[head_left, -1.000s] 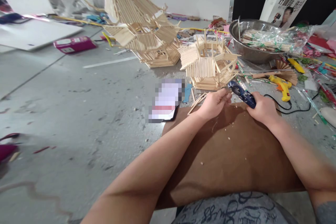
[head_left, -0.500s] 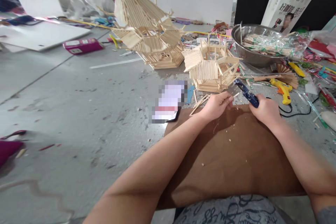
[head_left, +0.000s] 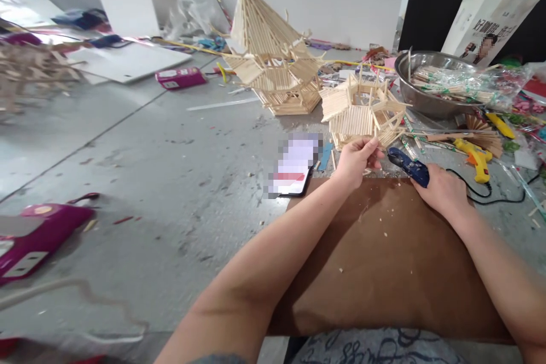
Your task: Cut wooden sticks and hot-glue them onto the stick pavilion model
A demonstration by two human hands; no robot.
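Note:
My left hand is closed in a pinch at the near side of a low, open-topped model built from pale wooden sticks. Whatever sits between its fingertips is hidden, and I cannot tell whether they touch the model. My right hand grips a dark blue hand tool, its head pointing left toward my left hand. Below both hands spreads a brown board with small wood crumbs on it. A phone with a lit, blurred screen lies left of my left hand.
A taller stick model with a pointed roof stands behind. At right are a steel bowl of wrapped sticks, a yellow glue gun with a black cord, and a white bag. Purple boxes lie on the floor leftward.
The view has swung left. My left hand has moved left relative to the low model, and the short stick that poked from its fingers no longer shows. My right hand still holds the blue tool.

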